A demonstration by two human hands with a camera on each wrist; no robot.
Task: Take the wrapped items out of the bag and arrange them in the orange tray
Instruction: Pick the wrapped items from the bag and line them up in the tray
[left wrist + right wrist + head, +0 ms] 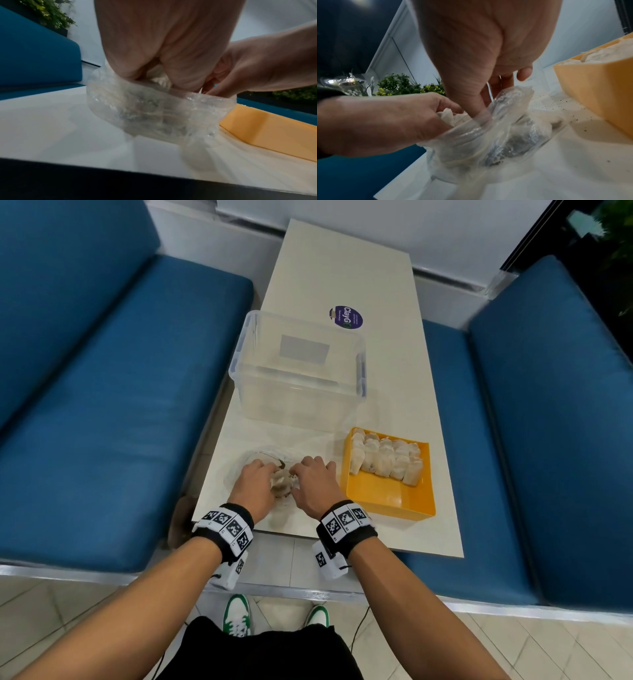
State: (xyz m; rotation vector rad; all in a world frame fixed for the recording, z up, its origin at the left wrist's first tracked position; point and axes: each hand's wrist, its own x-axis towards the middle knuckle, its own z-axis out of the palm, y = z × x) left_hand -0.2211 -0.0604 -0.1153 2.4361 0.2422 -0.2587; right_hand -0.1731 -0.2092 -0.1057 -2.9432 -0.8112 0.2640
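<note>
A clear plastic bag (239,470) lies crumpled near the table's front edge, its mouth facing up. My left hand (265,474) reaches into the mouth and curls round a white wrapped item (161,79), also seen as the wrapped item (448,116) in the right wrist view. My right hand (305,470) is beside it, thumb inside the bag (488,135) and fingers outside, pinching the rim. The orange tray (387,494) stands just right of my hands. A row of several wrapped items (387,460) fills its far half.
A large clear plastic bin (298,371) stands on the white table (342,268) behind the bag. Beyond it is a round purple sticker (346,317). Blue benches (102,405) flank the table on both sides. Dark crumbs (565,108) dot the tabletop by the tray.
</note>
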